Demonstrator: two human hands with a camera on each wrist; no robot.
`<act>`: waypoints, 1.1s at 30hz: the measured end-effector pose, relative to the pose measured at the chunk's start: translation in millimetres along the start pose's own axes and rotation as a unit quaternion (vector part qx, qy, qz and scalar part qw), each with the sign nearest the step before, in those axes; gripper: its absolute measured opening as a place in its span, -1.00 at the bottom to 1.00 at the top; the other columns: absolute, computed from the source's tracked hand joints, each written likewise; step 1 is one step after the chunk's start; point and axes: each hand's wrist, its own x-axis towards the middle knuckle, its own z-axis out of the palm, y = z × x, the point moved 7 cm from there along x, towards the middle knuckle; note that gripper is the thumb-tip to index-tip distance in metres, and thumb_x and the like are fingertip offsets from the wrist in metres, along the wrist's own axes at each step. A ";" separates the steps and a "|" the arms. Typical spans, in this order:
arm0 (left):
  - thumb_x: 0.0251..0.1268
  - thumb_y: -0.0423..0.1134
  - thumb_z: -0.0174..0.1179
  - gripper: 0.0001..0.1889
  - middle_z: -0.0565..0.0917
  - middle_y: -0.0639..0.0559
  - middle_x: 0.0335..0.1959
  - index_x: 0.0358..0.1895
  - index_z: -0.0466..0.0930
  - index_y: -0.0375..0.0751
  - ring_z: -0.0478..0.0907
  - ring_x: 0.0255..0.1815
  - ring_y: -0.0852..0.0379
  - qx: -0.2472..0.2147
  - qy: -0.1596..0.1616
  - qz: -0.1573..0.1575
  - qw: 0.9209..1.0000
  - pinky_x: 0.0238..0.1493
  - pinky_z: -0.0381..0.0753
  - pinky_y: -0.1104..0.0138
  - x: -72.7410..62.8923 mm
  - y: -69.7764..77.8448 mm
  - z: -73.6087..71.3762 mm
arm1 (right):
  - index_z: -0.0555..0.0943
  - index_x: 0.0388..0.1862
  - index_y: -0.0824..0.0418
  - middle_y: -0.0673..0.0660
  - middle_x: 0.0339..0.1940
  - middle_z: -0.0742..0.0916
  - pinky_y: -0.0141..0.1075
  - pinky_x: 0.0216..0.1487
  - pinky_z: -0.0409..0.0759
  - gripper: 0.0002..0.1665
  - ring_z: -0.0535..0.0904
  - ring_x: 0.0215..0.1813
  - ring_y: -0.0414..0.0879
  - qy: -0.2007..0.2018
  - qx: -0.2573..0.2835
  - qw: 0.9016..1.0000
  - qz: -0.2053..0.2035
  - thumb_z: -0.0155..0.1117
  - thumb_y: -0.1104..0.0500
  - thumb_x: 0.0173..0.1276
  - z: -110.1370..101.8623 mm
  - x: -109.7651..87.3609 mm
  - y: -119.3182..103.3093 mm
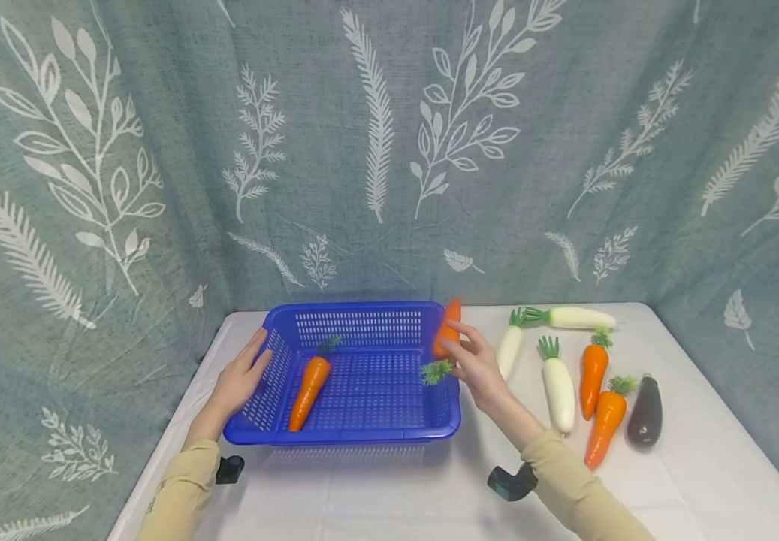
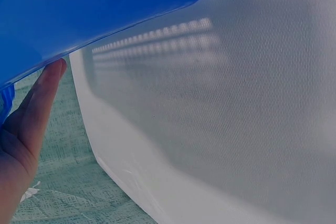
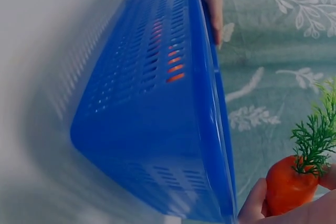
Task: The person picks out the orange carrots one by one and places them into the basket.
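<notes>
My right hand [image 1: 482, 370] holds an orange carrot [image 1: 448, 330] with a green leafy top over the right end of a blue plastic basket [image 1: 342, 436]. In the right wrist view, fingers and thumb pinch this carrot [image 3: 289, 188] beside the basket rim [image 3: 210, 108]. A second carrot [image 1: 309, 392] lies inside the basket toward the left. My left hand [image 1: 237, 379] rests at the basket's left rim with its fingers fairly straight. The left wrist view shows a straight digit [image 2: 44, 103] touching the rim's lower edge.
Right of the basket on the white table [image 1: 375, 503] lie white radishes [image 1: 560, 394], two more carrots [image 1: 593, 379] and a dark eggplant [image 1: 646, 413]. One radish [image 1: 509, 349] lies close behind my right hand. A green patterned curtain [image 1: 389, 150] hangs behind the table.
</notes>
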 end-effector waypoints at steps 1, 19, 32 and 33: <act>0.53 -0.01 -0.28 -0.38 0.01 -0.28 0.51 0.49 -0.05 -0.30 -0.03 0.47 -0.39 -0.005 0.003 0.002 1.000 0.42 -0.04 -0.22 -0.3 -0.1 0.3 | 0.37 0.34 0.16 0.21 -0.01 0.54 -0.37 -0.14 0.53 -0.45 0.52 -0.18 -0.20 -0.002 0.004 1.000 -0.001 0.14 0.19 0.37 1.7 -0.1 0.1; 0.54 -0.08 -0.24 -0.40 -0.01 -0.27 0.52 0.49 -0.06 -0.32 -0.02 0.48 -0.35 0.017 -0.010 -0.008 1.000 0.43 -0.01 -0.18 0.8 -0.6 0.5 | 0.41 0.30 0.21 0.13 -0.13 0.61 -0.41 -0.31 0.47 -0.47 0.55 -0.31 -0.25 -0.035 0.018 0.999 -0.018 0.16 0.23 0.33 34.5 0.3 5.9; 0.54 -0.08 -0.24 -0.40 -0.01 -0.27 0.52 0.49 -0.05 -0.31 -0.02 0.48 -0.35 0.014 -0.011 -0.010 1.000 0.44 -0.02 -0.19 0.2 1.7 0.1 | 0.37 0.31 0.25 0.26 -0.04 0.60 -0.39 -0.33 0.50 -0.45 0.58 -0.31 -0.24 -0.065 0.027 0.997 -0.017 0.15 0.22 0.34 57.1 4.6 11.8; 0.54 -0.08 -0.24 -0.40 -0.01 -0.27 0.52 0.49 -0.05 -0.32 -0.03 0.48 -0.35 0.015 -0.011 -0.011 1.000 0.44 -0.02 -0.18 0.4 1.5 0.2 | 0.37 0.31 0.25 0.27 -0.02 0.60 -0.39 -0.32 0.50 -0.45 0.58 -0.31 -0.24 -0.064 0.027 0.997 -0.015 0.15 0.22 0.34 58.2 5.8 13.1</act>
